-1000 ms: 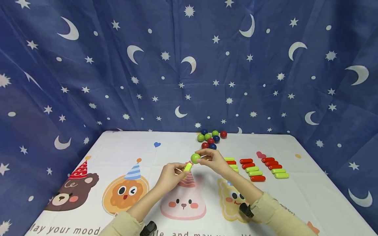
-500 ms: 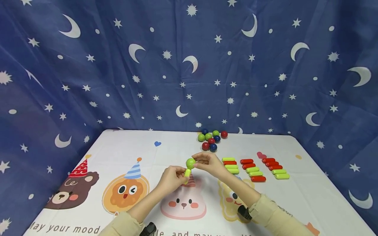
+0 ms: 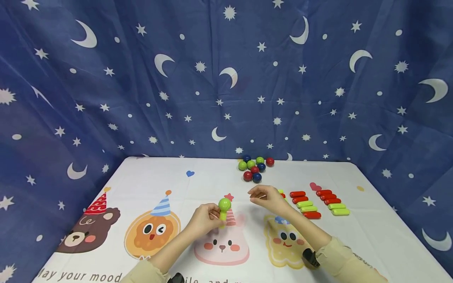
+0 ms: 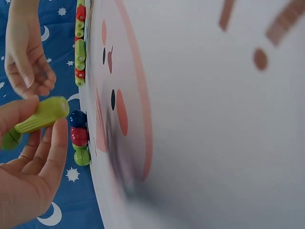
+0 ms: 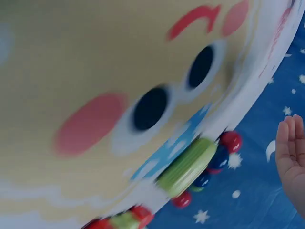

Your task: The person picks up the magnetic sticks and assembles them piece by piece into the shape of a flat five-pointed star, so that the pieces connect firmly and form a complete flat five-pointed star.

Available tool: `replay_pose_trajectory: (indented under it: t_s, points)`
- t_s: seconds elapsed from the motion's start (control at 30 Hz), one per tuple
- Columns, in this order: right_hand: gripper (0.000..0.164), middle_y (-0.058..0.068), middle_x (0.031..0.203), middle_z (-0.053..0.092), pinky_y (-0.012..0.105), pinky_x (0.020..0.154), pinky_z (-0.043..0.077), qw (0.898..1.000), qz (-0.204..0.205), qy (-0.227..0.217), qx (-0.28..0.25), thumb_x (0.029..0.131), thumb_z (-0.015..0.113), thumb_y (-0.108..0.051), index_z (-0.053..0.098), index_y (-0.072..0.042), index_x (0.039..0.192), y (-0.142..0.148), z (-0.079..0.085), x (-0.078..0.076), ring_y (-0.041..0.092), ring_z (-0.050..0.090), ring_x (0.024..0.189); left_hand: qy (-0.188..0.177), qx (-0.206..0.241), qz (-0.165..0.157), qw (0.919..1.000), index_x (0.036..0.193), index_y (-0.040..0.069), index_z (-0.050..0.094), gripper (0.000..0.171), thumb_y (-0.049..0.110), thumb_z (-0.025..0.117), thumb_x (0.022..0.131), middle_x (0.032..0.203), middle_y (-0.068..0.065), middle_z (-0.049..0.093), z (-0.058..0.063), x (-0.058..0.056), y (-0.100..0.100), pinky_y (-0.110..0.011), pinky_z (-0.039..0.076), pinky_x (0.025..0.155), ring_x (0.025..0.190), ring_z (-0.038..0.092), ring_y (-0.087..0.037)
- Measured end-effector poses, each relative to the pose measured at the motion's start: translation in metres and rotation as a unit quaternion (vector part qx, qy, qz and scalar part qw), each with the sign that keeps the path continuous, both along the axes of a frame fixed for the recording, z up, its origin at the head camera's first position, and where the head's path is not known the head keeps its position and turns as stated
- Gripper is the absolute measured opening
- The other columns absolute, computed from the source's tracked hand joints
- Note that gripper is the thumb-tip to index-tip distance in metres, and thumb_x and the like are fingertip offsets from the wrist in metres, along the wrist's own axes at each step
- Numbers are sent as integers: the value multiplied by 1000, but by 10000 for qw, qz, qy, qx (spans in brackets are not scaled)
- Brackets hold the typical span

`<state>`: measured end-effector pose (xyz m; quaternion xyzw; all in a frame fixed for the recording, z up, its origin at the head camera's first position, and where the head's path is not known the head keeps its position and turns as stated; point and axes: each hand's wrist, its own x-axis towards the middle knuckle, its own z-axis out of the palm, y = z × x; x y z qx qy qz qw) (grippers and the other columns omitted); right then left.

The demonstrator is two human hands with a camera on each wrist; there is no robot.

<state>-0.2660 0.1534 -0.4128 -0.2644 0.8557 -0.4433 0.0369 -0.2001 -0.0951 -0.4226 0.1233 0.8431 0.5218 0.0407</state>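
- Behind the bench [image 3: 378, 232], I see a starry blue curtain [image 3: 198, 86].
- White and printed with cartoons, the bench lies below both hands.
- I have the left hand [image 3: 204, 218] raised over the bench, thumb and fingers pinching the green stick [image 3: 223, 218].
- Apart from it, the right hand [image 3: 271, 199] hovers, fingers loosely bent.
- Red and green sticks [image 3: 305, 204] lie in rows, some partly behind the right hand.
- Farther back, I find balls [image 3: 255, 169] clustered.
- Topping the held stick: one green ball [image 3: 224, 204].

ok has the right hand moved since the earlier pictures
Yes: in the head view, the right hand has moved to the right, away from the printed pink hat.
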Motion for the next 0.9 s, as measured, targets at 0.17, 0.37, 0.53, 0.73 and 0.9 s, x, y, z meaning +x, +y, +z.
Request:
replay_pose_trajectory:
  t_s: [0.17, 0.37, 0.53, 0.73, 0.9]
  points:
    - [21, 10, 91, 68, 29, 76, 54, 9939, -341, 482, 926, 87, 65, -7, 64, 3, 105, 27, 1, 1, 17, 62, 81, -235, 167, -150, 9995, 93, -5, 61, 27, 3, 77, 72, 77, -7, 65, 1, 2, -1, -19, 48, 58, 65, 58, -9]
    - [18, 6, 94, 69, 39, 82, 53, 9773, -853, 480, 1876, 84, 68, -6, 67, -3, 102, 49, -1, 3, 19, 62, 86, -297, 180, -209, 9992, 98, -3, 57, 34, 2, 77, 72, 79, -7, 63, 2, 5, -2, -18, 47, 59, 67, 58, -10]
    - [18, 6, 94, 68, 39, 82, 53, 9674, -1004, 476, 2276, 84, 69, -8, 68, -5, 101, 56, -3, 5, 19, 61, 87, -388, 126, -356, 9985, 108, -3, 50, 43, -2, 74, 71, 82, -8, 62, 1, 9, -3, -21, 49, 60, 69, 60, -10]
    - [17, 8, 96, 68, 42, 85, 52, 9595, -1084, 826, 2467, 83, 68, -3, 67, -3, 100, 64, -7, -2, 22, 62, 89, -436, 281, -570, 9970, 130, -2, 37, 67, -4, 71, 73, 82, -8, 60, 0, 11, -3, -21, 51, 62, 71, 58, -12]
    - [14, 7, 91, 67, 40, 84, 53, 9469, -1056, 1101, 2831, 82, 68, 0, 68, -3, 96, 67, -10, -14, 19, 60, 81, -373, 333, -646, 9967, 139, 12, 35, 78, -7, 70, 72, 81, -8, 57, 0, 12, -3, -20, 49, 62, 69, 54, -12]
